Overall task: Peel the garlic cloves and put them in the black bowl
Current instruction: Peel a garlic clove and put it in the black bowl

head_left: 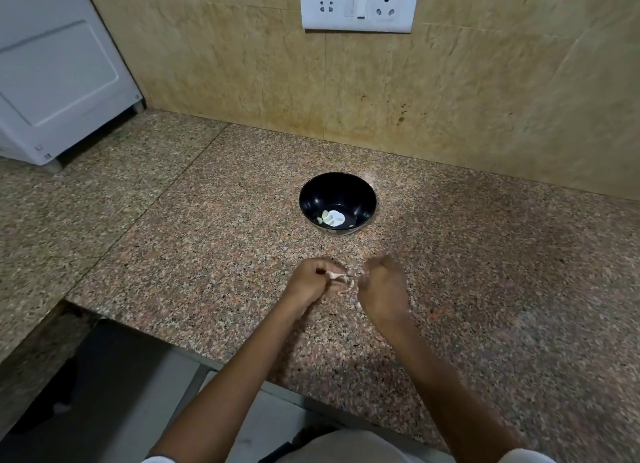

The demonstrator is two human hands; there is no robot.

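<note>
Over a speckled granite counter (207, 240), seen from the head camera looking down, a person's two bare forearms reach forward and meet near the middle of the picture. Between the hands is a garlic clove (341, 278), pale with papery skin curling off it, held just above the counter. The left hand (313, 279) has its fingers curled and pinches one end of the clove. The right hand (381, 282) is blurred; its fingers look curled in, pinching the loose skin at the other end, though the fingertips cannot be made out clearly. A few pale scraps (358, 303), probably shed skin, lie on the counter just beside the right wrist. Beyond the hands, nearer the wall, stands the black bowl (332, 192), upright, with a few peeled cloves (327, 218) lying in its bottom. A white socket plate (358, 5) is on the tiled wall above, and a white appliance (59, 74) stands at far left. The step in hand appears to be stripping the skin. To do it well, the left hand should keep a firm pinch while the right draws the skin away along the clove's length, clearing the last flakes before the short reach forward to the bowl.
</note>
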